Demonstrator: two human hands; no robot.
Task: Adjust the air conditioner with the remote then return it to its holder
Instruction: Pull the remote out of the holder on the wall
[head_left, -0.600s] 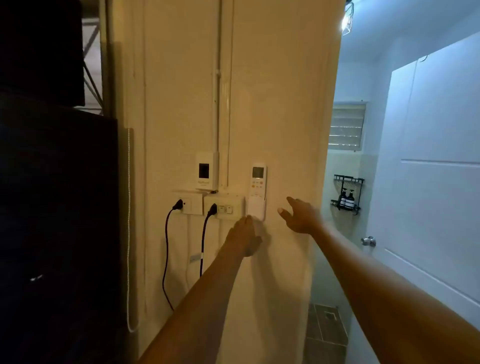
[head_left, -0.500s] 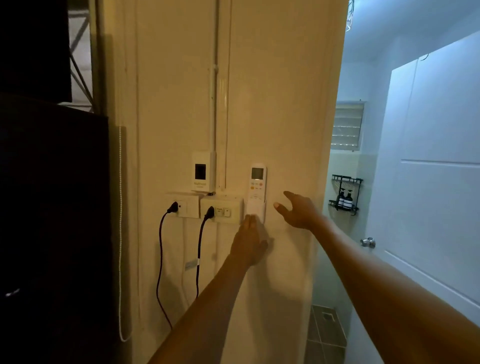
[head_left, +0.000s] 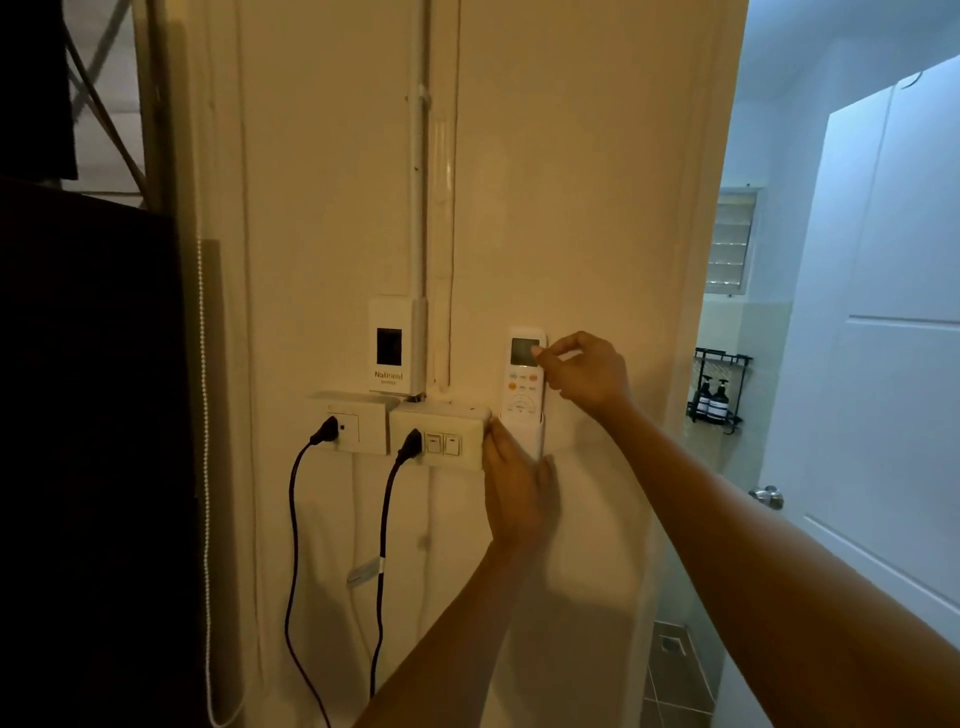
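A white air conditioner remote (head_left: 522, 379) stands upright in a white wall holder (head_left: 535, 439) on the cream wall. Its grey screen and orange buttons face me. My right hand (head_left: 584, 371) pinches the remote's top right edge beside the screen, thumb on the front. My left hand (head_left: 517, 488) lies flat over the holder's lower part and covers most of it, fingers pointing up. The remote's bottom end is hidden inside the holder.
Left of the holder are a switch-and-socket box (head_left: 441, 439) and a second socket (head_left: 348, 423), each with a black plug and cord. A white breaker box (head_left: 392, 353) hangs above. To the right is an open white door (head_left: 878, 364) and a black shelf with bottles (head_left: 719, 395).
My right hand rose from beside the holder to the remote's top and closed on its edge. My left hand slid up from below onto the holder. The view came closer.
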